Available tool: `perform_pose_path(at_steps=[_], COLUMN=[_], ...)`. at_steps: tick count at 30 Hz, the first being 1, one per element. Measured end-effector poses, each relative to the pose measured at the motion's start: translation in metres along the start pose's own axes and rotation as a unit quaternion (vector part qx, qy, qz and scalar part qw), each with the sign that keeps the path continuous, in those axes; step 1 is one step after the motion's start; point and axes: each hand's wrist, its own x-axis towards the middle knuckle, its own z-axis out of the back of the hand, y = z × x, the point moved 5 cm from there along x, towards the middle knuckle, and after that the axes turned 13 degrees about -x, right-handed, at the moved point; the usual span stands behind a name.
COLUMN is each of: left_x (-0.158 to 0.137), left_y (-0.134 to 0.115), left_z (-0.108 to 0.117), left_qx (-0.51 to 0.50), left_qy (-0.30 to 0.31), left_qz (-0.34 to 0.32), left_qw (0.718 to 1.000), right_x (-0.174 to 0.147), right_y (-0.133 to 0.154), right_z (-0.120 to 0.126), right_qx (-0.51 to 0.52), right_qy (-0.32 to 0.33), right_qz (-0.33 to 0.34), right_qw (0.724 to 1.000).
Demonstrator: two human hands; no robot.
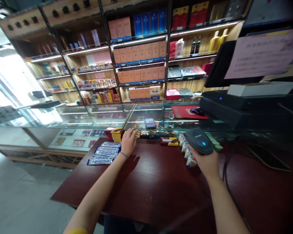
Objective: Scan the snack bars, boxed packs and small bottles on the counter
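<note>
My right hand [208, 162] is wrapped round a dark handheld barcode scanner [199, 140] with a lit blue spot, held above the right side of the table. Beneath and left of it runs a row of small shiny packets [185, 148]. My left hand [129, 143] reaches over the table's far edge, fingers stretched forward, with nothing visible in it. Just left of those fingers stand yellow and dark red packets [116, 134] in a stack. Nearer to me lie several blue-and-silver long wrappers [104, 153], side by side. One yellow and dark red packet [169, 141] lies between my hands.
A glass display counter [100, 113] borders the dark red-brown table [148, 182] at the back. A monitor with a pink paper [261, 58] stands at the right. Cables [226, 175] and a flat dark phone-like thing [268, 157] lie right of my arm. Shelves of boxed goods line the wall.
</note>
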Motion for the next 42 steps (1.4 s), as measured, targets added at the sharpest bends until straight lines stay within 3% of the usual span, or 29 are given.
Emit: perform_pose_path(at_steps=[6, 13, 17, 24, 27, 29, 31, 33, 34, 37, 39, 42], left_x=[-0.007, -0.019, -0.020, -0.016, -0.016, -0.017, -0.021, -0.025, -0.028, -0.041, -0.051, -0.067], left_y=[0.069, 0.116, 0.121, 0.110, 0.102, 0.095, 0.085, 0.071, 0.063, 0.037, 0.021, 0.009], left_z=[0.052, 0.062, 0.062, 0.074, 0.081, 0.082, 0.075, 0.058, 0.045, 0.001, -0.021, -0.041], left_qx=[0.103, 0.087, 0.043, -0.003, -0.049, -0.095, -0.161, -0.278, -0.363, -0.593, -0.668, -0.700], left_qy=[0.017, 0.060, 0.055, 0.015, -0.035, -0.104, -0.182, -0.227, -0.234, -0.234, -0.221, -0.202], left_qz=[0.047, 0.081, 0.090, 0.103, 0.127, 0.179, 0.243, 0.292, 0.315, 0.378, 0.393, 0.405], left_qw=[0.993, 0.991, 0.994, 0.995, 0.990, 0.974, 0.939, 0.886, 0.845, 0.671, 0.592, 0.553], right_x=[-0.025, -0.064, -0.077, -0.077, -0.077, -0.077, -0.077, -0.077, -0.077, -0.076, -0.076, -0.078], right_y=[0.025, 0.045, 0.048, 0.048, 0.049, 0.050, 0.051, 0.053, 0.054, 0.055, 0.055, 0.055], right_z=[-0.036, -0.077, -0.089, -0.089, -0.085, -0.083, -0.082, -0.079, -0.078, -0.073, -0.072, -0.074], right_qx=[0.016, 0.018, -0.016, -0.021, -0.013, -0.006, 0.000, 0.003, 0.001, -0.016, -0.037, -0.084], right_qy=[0.065, 0.175, 0.209, 0.200, 0.201, 0.198, 0.199, 0.198, 0.195, 0.182, 0.180, 0.198], right_qz=[0.064, 0.111, 0.134, 0.145, 0.136, 0.129, 0.128, 0.131, 0.132, 0.138, 0.142, 0.150], right_qw=[0.996, 0.978, 0.969, 0.969, 0.970, 0.972, 0.972, 0.972, 0.972, 0.973, 0.973, 0.965])
